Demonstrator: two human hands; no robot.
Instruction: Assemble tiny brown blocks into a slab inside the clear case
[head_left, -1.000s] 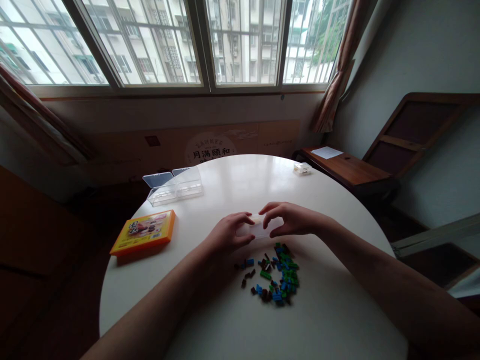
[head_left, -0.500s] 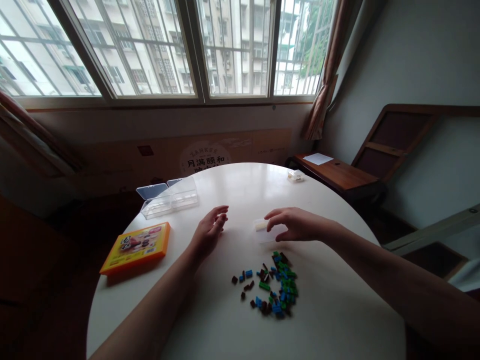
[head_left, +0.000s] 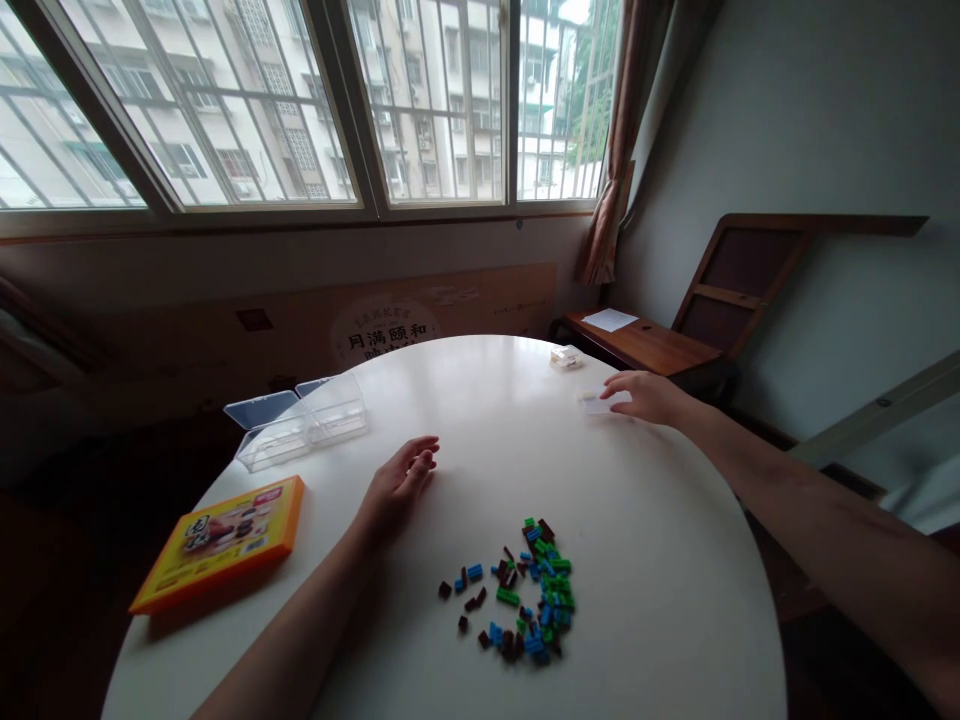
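My right hand point(head_left: 643, 398) is at the far right of the white table, fingers curved round the right side of a small, clear plastic box point(head_left: 598, 402). Something pale shows at the box's left end, too blurred to name. Over the table's left middle rests my left hand point(head_left: 401, 478), empty, its fingers loosely bent and a little apart. In front of the hands lies a loose pile of small building bricks point(head_left: 555, 590) in green, blue and dark brown, several of them scattered to its left.
An orange-and-yellow flat box point(head_left: 221, 540) lies at the left edge of the table point(head_left: 645, 600). Behind it stand clear plastic cases point(head_left: 300, 425) with lids up. A small clear packet point(head_left: 566, 357) sits at the far edge. Beyond is a wooden chair point(head_left: 637, 340) with paper on it.
My right hand has moved away and to the right across the table, and the clear plastic box has gone with it. The view has turned slightly right. My left hand has barely changed.
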